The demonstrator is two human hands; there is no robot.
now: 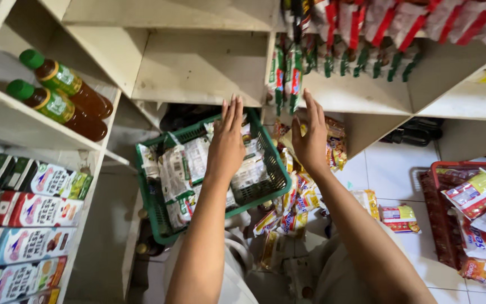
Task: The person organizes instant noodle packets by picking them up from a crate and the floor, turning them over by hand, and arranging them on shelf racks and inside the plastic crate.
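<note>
Both hands were raised, empty, backs toward the camera. The left hand (227, 145) was flat with fingers straight and pressed together, hovering over the green basket (265, 155); whether it touched the packets inside could not be told. The right hand (311, 141) was just beside the basket's right rim, fingers extended and only slightly apart, gripping nothing.

The green basket sat tilted in front of the person, below an empty wooden shelf (201, 67), and was full of white-and-green snack packets (184, 169). A loose heap of yellow-and-red packets (296, 202) lay right of and below the basket (partly hidden by the right forearm), running down toward the person's lap.

On the left shelving, two bottles with green caps (66, 93) lay on their sides, holding brown liquid. Below them stood rows of milk cartons (29, 211), several levels deep.

At top right hung strips of red-and-white sachets (417, 19), with green-edged sachets (361, 62) beneath them. A red basket (440, 169) stood on the white tiled floor (389, 169) at the right, well apart from both hands, loaded with instant noodle packs (482, 205). One small packet (399, 218) lay alone on the tiles near it.
</note>
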